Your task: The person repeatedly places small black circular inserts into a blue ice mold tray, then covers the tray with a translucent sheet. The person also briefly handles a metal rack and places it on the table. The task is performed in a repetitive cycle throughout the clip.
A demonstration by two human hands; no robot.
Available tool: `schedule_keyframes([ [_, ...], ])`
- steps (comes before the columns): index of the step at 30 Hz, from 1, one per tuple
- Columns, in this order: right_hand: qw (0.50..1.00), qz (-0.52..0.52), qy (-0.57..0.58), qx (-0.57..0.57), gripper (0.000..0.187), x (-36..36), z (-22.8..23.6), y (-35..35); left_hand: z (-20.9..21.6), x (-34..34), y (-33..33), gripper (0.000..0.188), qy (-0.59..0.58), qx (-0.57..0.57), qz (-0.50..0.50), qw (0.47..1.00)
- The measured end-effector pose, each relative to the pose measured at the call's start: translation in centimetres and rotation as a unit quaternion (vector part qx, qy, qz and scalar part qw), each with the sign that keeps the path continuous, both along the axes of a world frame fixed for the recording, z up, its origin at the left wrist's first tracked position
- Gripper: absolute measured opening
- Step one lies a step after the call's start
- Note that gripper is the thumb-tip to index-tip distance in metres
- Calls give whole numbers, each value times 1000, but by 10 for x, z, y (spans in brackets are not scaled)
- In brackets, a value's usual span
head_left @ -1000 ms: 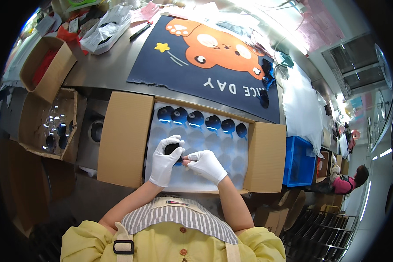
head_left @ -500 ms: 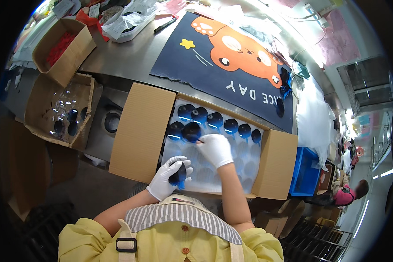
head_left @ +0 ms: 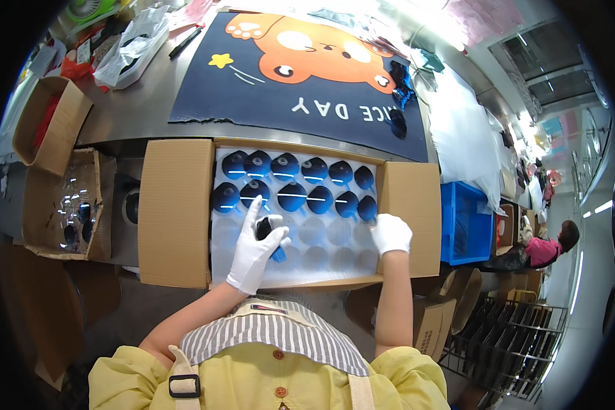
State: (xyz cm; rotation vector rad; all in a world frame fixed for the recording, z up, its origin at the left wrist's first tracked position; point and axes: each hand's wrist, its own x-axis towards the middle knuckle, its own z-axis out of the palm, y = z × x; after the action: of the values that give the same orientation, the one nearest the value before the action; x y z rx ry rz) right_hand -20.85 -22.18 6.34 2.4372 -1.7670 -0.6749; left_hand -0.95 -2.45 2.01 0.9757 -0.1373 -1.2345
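Left hand: the gloved left hand (head_left: 253,251) is over the left half of the tray; its thumb and lower fingers are closed around a dark lens piece (head_left: 263,229) – the index finger stands straight out, apart from the rest.
Index fingertip: it overlaps the near edge of a lens in the second row; whether it touches cannot be told.
Blue tab: a blue tab (head_left: 278,255) sticks out below the left-hand grip, on the near right side.
Right hand: the gloved right hand (head_left: 393,234) is at the tray's right edge, beside the right flap (head_left: 411,198); its fingers are curled together, tips turned left, just near the last lens of the second row – whether they pinch anything cannot be told.
Lenses: twelve dark blue lenses (head_left: 292,197) sit in the two far rows, six to a row.
Tray: the pale tray (head_left: 297,275) shows round hollows in its nearer part.
Carton: the brown carton (head_left: 174,219) surrounds the tray, side flaps spread left and right.
Mat: a dark mat (head_left: 205,92) with an orange bear lies beyond the carton; more lenses (head_left: 398,124) rest at its right end.
Blue bin: the blue bin (head_left: 449,225) stands right of the carton.
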Motion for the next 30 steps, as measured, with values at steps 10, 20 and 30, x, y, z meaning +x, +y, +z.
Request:
schedule_keyframes([
  [10, 793, -14, -456, 404, 21, 77, -14, 106, -16, 1, 4, 29, -77, -34, 85, 993],
  [20, 860, 199, -404, 239, 22, 124, -24, 121, 25, 83, 32, 22, -70, -124, 282, 949],
  [30, 974, 170, -133, 75, 22, 23, -8, 59, 23, 72, 32, 19, -31, -43, 220, 974],
])
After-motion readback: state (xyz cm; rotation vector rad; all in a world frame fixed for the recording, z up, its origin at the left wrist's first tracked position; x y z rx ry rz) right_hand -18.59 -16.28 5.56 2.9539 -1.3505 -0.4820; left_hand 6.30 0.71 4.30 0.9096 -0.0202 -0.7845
